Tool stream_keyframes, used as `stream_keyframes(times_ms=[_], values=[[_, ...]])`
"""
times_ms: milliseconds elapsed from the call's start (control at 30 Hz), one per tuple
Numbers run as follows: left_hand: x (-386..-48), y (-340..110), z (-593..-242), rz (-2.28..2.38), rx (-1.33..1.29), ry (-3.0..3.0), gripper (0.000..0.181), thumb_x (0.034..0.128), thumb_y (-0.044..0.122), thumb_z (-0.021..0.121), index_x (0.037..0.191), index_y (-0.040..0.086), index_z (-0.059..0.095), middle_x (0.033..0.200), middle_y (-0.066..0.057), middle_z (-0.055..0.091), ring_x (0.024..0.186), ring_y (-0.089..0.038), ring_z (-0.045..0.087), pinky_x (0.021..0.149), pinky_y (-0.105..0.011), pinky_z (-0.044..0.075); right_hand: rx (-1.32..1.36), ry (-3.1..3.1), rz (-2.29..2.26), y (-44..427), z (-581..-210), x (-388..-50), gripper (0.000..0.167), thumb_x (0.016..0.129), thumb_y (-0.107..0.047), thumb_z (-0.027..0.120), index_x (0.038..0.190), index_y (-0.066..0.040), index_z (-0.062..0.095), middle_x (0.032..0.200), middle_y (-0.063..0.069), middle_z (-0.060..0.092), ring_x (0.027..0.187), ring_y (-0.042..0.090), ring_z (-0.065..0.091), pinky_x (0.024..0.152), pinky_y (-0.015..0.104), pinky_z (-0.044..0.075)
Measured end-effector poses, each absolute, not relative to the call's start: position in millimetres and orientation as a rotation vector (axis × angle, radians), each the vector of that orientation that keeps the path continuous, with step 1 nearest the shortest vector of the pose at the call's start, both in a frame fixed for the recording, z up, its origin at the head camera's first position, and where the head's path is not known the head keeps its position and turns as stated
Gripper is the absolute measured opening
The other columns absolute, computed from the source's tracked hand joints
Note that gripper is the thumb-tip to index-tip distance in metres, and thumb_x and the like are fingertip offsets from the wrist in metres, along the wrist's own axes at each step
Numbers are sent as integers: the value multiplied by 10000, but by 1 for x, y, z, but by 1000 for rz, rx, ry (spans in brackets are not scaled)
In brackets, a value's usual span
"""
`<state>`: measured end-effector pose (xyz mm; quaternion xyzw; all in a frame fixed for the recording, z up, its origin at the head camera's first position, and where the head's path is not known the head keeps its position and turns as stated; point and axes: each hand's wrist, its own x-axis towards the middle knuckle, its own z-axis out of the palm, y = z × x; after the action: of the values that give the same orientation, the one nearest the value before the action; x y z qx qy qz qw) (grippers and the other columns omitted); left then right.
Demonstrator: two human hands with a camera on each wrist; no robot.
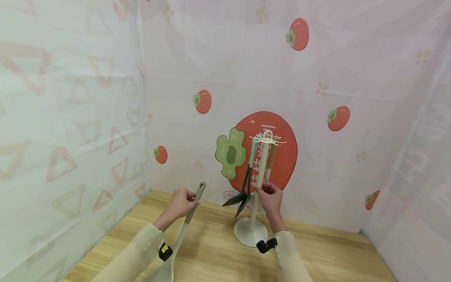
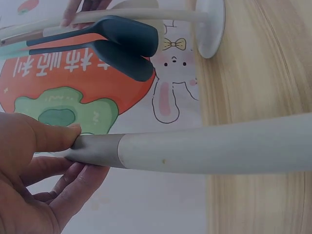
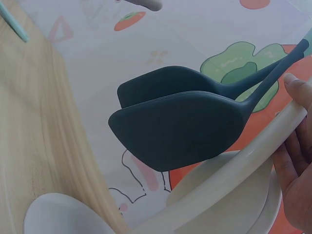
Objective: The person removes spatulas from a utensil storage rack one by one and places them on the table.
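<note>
My left hand (image 1: 181, 203) pinches the grey handle (image 1: 197, 196) of a long pale spatula (image 1: 180, 239) between thumb and fingers. This utensil slants down toward the near edge of the head view, where its broad head is cut off. With my right hand (image 1: 271, 199) I grip the white pole (image 1: 261, 168) of an upright utensil stand, whose round base (image 1: 243, 232) rests on the table. From its hook ring (image 1: 267, 140) hang two dark utensils (image 3: 185, 129) with mint handles (image 1: 253, 152), and brown-handled ones (image 1: 272, 154). Pale utensil heads (image 3: 229, 187) show behind the pole in the right wrist view.
A wooden table (image 1: 211, 250) lies under both hands. Printed cloth walls (image 1: 176, 133) with red fruit stand behind and at both sides, close behind the stand. A mint-coloured stick (image 3: 13, 22) appears at the upper left of the right wrist view.
</note>
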<state>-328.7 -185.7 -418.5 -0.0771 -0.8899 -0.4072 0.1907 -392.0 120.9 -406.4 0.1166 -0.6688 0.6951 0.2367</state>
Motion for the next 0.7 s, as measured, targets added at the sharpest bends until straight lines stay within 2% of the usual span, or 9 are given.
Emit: stream_keyframes(times_ms=[400, 700], values=[[-330, -199, -432, -1087, -215, -2523, 55, 840, 14, 784, 804, -28, 784, 616, -27, 670, 518, -97, 511, 487, -251, 443, 324, -1812, 1932, 121, -406, -393, 241, 834, -46, 827, 970, 108, 700, 798, 15, 671, 745, 105, 630, 639, 209, 544], [-335, -208, -444, -1000, -186, -2543, 139, 834, 51, 798, 704, 24, 754, 571, 7, 627, 499, -94, 475, 467, -244, 410, 337, -1813, 1953, 123, -409, -397, 230, 840, -38, 821, 982, 107, 712, 828, -15, 704, 755, 84, 653, 662, 219, 563]])
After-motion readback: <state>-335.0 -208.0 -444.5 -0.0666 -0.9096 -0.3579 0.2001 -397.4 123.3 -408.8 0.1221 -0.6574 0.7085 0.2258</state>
